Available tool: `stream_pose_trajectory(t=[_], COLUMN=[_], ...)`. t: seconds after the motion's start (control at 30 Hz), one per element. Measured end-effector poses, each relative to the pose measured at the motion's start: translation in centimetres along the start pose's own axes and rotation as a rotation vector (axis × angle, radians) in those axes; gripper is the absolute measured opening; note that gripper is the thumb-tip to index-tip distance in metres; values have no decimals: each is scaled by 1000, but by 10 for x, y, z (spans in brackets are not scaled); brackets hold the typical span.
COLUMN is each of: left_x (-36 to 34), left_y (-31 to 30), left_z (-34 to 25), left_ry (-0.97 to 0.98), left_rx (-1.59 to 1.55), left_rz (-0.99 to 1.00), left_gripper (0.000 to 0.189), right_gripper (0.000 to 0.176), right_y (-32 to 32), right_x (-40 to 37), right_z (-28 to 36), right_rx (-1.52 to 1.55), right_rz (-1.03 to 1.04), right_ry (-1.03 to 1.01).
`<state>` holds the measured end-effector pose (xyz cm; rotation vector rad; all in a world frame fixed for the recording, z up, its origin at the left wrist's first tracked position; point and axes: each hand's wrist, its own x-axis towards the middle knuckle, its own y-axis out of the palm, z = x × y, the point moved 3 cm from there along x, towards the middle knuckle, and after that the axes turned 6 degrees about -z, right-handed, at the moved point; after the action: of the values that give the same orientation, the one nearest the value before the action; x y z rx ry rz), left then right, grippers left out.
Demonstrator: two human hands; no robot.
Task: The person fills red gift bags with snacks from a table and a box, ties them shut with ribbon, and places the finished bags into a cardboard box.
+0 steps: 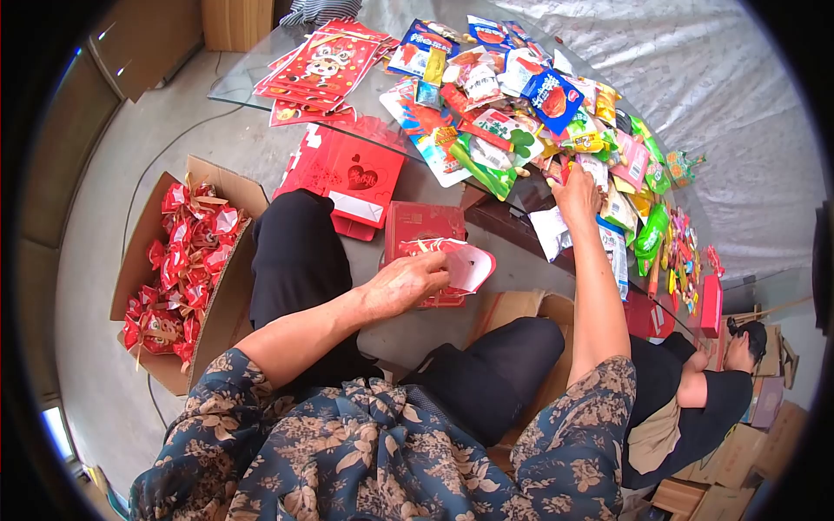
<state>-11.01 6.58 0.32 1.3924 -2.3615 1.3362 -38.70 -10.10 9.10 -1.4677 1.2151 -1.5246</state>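
My left hand (407, 283) is closed on the edge of a red paper bag (472, 266), whose pale inside shows at its mouth. Below that bag is a red box (417, 227). My right hand (577, 196) reaches into the heap of packaged snacks (512, 104) on the glass table, its fingertips among the packets. Whatever those fingers touch is hidden by the hand and wrappers. A white packet (551, 233) lies just left of my right wrist.
Flat red printed bags (326, 69) are stacked on the table's left. A cardboard box (228, 300) of filled red bags stands on the floor at left. Red boxes (352, 178) lie beyond my knee. Another person (708, 391) sits at right, near cartons (738, 451).
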Motion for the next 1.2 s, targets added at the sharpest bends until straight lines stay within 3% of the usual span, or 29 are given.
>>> stream_pose_trajectory(t=[0.13,0.4,0.5,0.57,0.63,0.83,0.97,1.2], left_x=[1,-2,-3,-3,-5,-3,-4,-7], left_y=[3,13,16,19,18,15,18,20], left_z=[0,9,9,13,14,5,6,9], left_ry=[1,-66,-78,-63,-76,-61,-42,-11], left_rx=[-7,15,-38,-84,-133,-97,-61,-59], left_rz=[11,28,14,-2,-25,-54,-49,-79], left_gripper=[16,23,21,19,11,5,12,7], right_gripper=[25,19,21,24,23,15,16,17], right_y=[18,-14,-27,-42,-53,-60,-42,-30], right_x=[13,14,-11,-43,-76,-150,-165,-170], right_z=[-16,-42,-40,-27,-12,33,53,59], right_rx=[132,491,1250,1330,1359,796,774,817], right_rz=[-129,-405,-196,-180,18,190,192,275], right_ry=[26,94,263,293,307,-13,-157,-127])
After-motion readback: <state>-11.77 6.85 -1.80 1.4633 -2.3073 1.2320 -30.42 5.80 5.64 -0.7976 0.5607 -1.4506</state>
